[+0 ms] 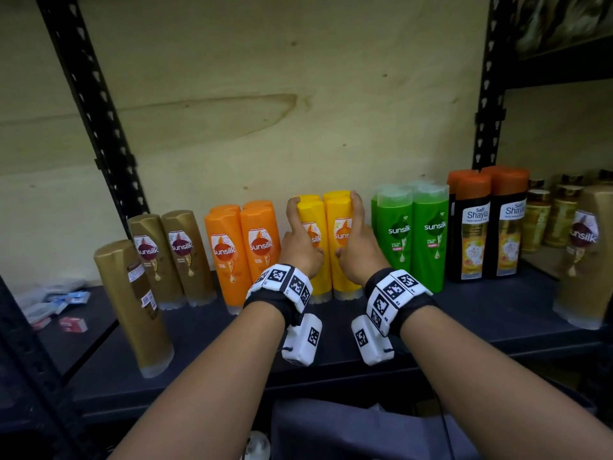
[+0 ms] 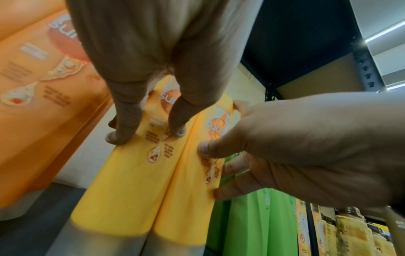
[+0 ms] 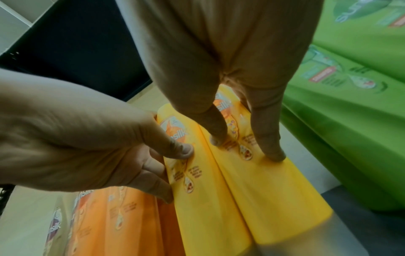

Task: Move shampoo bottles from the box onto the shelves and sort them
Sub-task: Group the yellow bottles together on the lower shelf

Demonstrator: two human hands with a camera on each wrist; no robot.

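- Two forearms reach forward from the bottom of the head view, each with a wrist band of black-and-white markers, above a dark grey box (image 1: 348,433) whose contents are hidden
- On the near edge of the dark shelf (image 1: 481,327) a gold bottle (image 1: 134,307) stands alone at the left with its back label outward, and another gold bottle (image 1: 585,257) stands at the far right
- The left hand (image 1: 300,242) and right hand (image 1: 356,245) clasp the yellow bottles (image 1: 326,247) from either side, thumbs on the front labels and fingers wrapped round the outer flanks, pressing the pair together
- The yellow bottles stand upright mid-shelf, with more yellow caps visible directly behind them
- This looks like the sorting step: squaring the yellow group into its colour row; next likely comes letting go gently so nothing tips, then dealing with the stray gold bottles
- Orange bottles (image 1: 245,250) stand just left of the hands and green bottles (image 1: 413,234) just right, so the fingers have little room to slip out
- Further along the row stand gold bottles (image 1: 172,257) at the left and black bottles with orange caps (image 1: 487,224) at the right, with small gold jars beyond
- Small packets (image 1: 56,305) lie at the far left
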